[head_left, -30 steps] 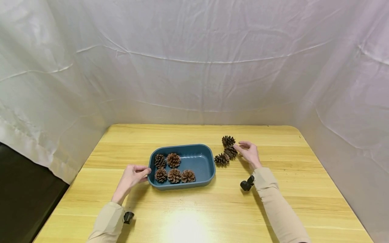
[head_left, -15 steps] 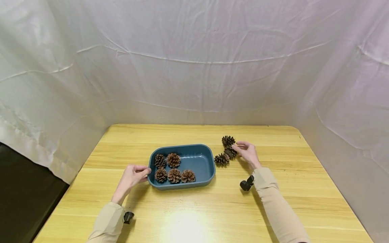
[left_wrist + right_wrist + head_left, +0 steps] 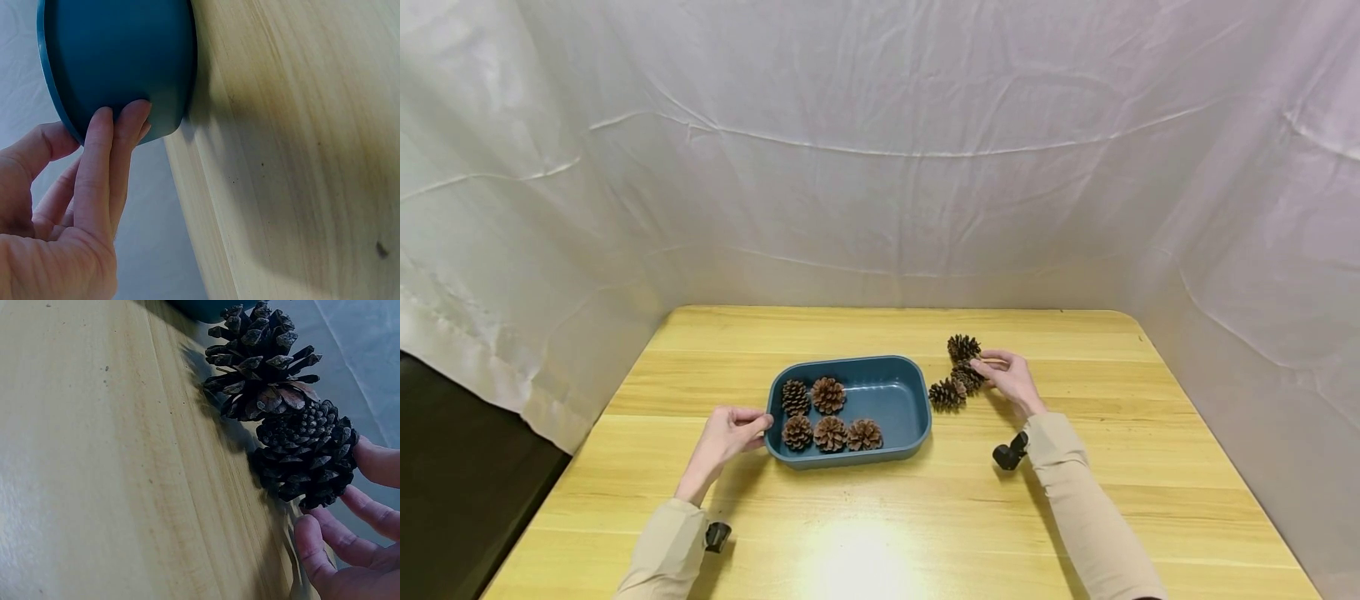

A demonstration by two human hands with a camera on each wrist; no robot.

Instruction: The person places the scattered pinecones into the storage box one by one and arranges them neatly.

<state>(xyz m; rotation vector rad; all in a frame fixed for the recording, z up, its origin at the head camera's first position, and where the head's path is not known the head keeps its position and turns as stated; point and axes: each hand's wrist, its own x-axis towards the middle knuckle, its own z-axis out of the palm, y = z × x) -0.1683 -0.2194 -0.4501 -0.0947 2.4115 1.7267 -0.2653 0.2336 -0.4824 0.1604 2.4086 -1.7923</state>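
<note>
Had fingers point(image 3: 314, 544) of the right hand point(image 3: 1015, 383) pinching a brown, scaly, woody pinecone point(image 3: 306, 459) on the yellow wood-grain worktop point(image 3: 985, 533), beside two loose cones point(image 3: 947, 396). Pinched a blue, round-cornered, plastic-looking tray point(image 3: 895, 410) of five cones point(image 3: 830, 434) with the left hand point(image 3: 722, 436). Seemed like pickup time; probably called for a clean lift next. Saw zero readable labels.
</note>
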